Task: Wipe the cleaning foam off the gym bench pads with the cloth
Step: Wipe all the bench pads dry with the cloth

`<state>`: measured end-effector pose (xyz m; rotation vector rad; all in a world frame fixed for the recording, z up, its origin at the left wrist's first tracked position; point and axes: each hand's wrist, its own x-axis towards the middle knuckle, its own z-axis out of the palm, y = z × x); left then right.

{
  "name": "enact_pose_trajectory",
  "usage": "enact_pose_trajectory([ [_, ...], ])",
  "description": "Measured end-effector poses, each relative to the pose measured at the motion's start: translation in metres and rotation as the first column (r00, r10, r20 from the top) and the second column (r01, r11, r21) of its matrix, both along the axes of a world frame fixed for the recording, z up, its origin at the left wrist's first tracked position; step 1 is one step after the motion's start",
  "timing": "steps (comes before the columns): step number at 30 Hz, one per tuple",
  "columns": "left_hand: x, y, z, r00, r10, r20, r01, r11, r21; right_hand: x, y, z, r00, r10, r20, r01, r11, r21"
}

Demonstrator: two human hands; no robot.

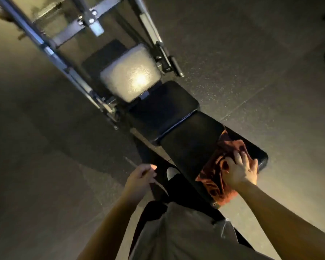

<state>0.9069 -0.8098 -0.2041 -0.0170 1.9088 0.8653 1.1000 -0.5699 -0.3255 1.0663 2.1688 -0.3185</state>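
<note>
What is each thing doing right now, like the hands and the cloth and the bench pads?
Right hand: pressing flat on the cloth, fingers spread.
Left hand: off the bench, loosely curled; whether it holds anything is unclear.
Cloth: reddish, crumpled, lying on the near pad.
Near pad: black, partly covered.
Middle pad: black, bare.
Far pad: shiny, glare-lit.

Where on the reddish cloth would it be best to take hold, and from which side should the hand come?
Probably the bunched middle of the cloth, taken from above. It lies crumpled across the near bench pad, its raised folds giving the fingers something to gather, while its lower edge hangs loose over the pad's side. The right hand already presses there from above; the left hand stays off it.
</note>
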Motion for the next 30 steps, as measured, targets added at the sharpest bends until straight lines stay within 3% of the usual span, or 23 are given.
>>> enact_pose_trajectory([
  [3, -0.024, 0.033, -0.008, 0.975, -0.22, 0.024, 0.22, 0.975, -0.029, 0.011, -0.001, -0.008, 0.955, -0.286, -0.071, 0.29, 0.956, 0.048],
  [8, -0.041, 0.085, -0.05, 0.856, -0.511, 0.071, 0.515, 0.855, -0.064, 0.025, -0.03, -0.03, 0.819, -0.503, -0.276, 0.548, 0.829, 0.114],
  [10, -0.042, 0.1, -0.062, 0.792, -0.604, 0.086, 0.609, 0.792, -0.048, 0.021, -0.065, -0.035, 0.663, -0.63, -0.405, 0.716, 0.692, 0.095],
  [12, -0.041, 0.116, -0.067, 0.728, -0.68, 0.082, 0.684, 0.728, -0.038, 0.01, -0.099, -0.038, 0.439, -0.741, -0.508, 0.863, 0.505, 0.009],
  [14, -0.043, 0.128, -0.068, 0.658, -0.749, 0.078, 0.752, 0.659, -0.016, -0.003, -0.129, -0.039, 0.268, -0.784, -0.561, 0.936, 0.35, -0.042],
  [18, -0.056, 0.133, -0.07, 0.521, -0.848, 0.098, 0.852, 0.523, -0.011, -0.027, -0.188, -0.034, 0.114, -0.842, -0.528, 0.979, 0.185, -0.083],
  [23, -0.067, 0.133, -0.09, 0.479, -0.867, 0.136, 0.877, 0.478, -0.039, -0.026, -0.167, -0.038, 0.055, -0.861, -0.505, 0.995, 0.091, -0.047],
  [30, -0.054, 0.15, -0.139, 0.531, -0.843, 0.09, 0.847, 0.522, -0.1, -0.018, -0.078, -0.052, 0.039, -0.848, -0.529, 0.997, -0.002, 0.077],
])
